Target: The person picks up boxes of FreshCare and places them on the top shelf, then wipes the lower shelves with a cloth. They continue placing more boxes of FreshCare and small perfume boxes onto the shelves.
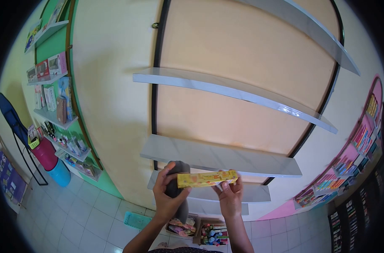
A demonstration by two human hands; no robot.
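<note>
My right hand point(230, 197) is closed around the right end of a long yellow box point(205, 179) with a printed pattern. The box lies nearly level in front of the wall shelves. A dark grey cloth point(182, 211) is gripped by my left hand point(164, 196), and part of it hangs below. The cloth meets the left end of the box; whether my left fingers also bear on the box is hard to see. Just behind the box is a grey marbled shelf point(242, 161).
More grey shelves rise above, including a long one point(225, 86). On the floor stand a carton of colourful packets point(182, 227), a carton of bottles and tubes point(214, 234) and a turquoise basket point(136, 220). Stocked shelves point(53, 78) are left, bookshelves point(352, 156) right.
</note>
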